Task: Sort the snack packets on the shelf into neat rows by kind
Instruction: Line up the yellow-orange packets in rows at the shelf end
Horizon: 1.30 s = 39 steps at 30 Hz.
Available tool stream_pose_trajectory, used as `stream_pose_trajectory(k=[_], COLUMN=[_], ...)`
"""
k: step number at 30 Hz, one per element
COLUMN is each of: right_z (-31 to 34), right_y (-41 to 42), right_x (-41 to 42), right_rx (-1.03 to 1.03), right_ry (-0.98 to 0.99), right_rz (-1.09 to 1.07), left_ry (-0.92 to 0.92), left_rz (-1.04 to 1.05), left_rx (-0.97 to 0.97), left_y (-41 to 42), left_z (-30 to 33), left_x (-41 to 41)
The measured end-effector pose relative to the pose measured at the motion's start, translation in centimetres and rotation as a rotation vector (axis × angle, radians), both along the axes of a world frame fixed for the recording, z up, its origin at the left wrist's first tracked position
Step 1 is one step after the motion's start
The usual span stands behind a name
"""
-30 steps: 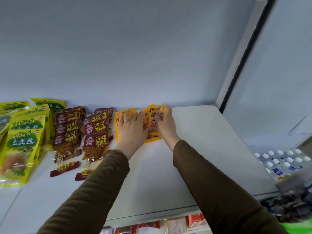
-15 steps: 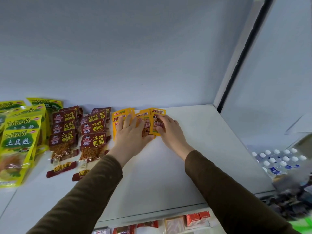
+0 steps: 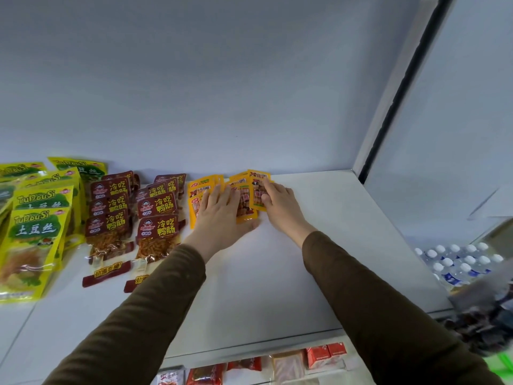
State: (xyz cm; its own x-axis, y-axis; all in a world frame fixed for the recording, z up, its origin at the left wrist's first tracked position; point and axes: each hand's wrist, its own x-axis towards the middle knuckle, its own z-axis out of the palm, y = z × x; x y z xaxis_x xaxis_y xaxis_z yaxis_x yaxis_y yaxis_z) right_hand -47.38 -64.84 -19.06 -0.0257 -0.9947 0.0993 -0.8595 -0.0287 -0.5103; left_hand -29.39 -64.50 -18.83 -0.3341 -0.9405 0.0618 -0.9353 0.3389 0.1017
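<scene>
1. Shelf point(image 3: 277, 273), white and flat, seen from above through a head camera, with a pale back wall behind it.
2. Two arms in dark olive-brown sleeves point(image 3: 155, 309) reach forward from the bottom of the view to the back of the shelf.
3. The left hand point(image 3: 220, 215) lies flat, fingers straight and spread, pressing down on a cluster of small orange packets point(image 3: 245, 201) against the back wall.
4. The right hand point(image 3: 277, 201) is just to the right of it; its fingers rest over the front of the rightmost orange packet and the thumb sits at that packet's lower edge, pinching it.
5. The orange packets overlap one another unevenly, some tilted, in the middle of the shelf's back edge.
6. Directly left of them are two columns of dark red packets point(image 3: 158, 218) with yellow Chinese lettering, overlapped front to back.
7. Further left, at the edge of the view, lie larger yellow-green packets point(image 3: 36, 232) printed "TuDouSi", also overlapped in columns.
8. Below the shelf's front edge, a lower shelf shows red and pale packaged goods point(image 3: 324, 357).
9. To the right, beyond the shelf, a pack of water bottles point(image 3: 458, 259) with white caps is visible.
</scene>
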Motion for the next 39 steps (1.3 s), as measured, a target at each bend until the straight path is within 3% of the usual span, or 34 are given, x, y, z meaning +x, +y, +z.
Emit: stream_pose_trajectory(k=[23,39], right_z=[2.5,3.5], right_y=[5.4,4.2], right_x=[5.2,4.4], right_rx=[-0.327,-0.169], right_ry=[-0.049,-0.297], right_rz=[-0.053,-0.098], left_ry=[0.318,0.348], left_rz=[-0.075,-0.053], left_rx=[-0.057,0.008], left_y=[3.1,0.2], left_z=[3.1,4.6], left_x=[5.6,6.5])
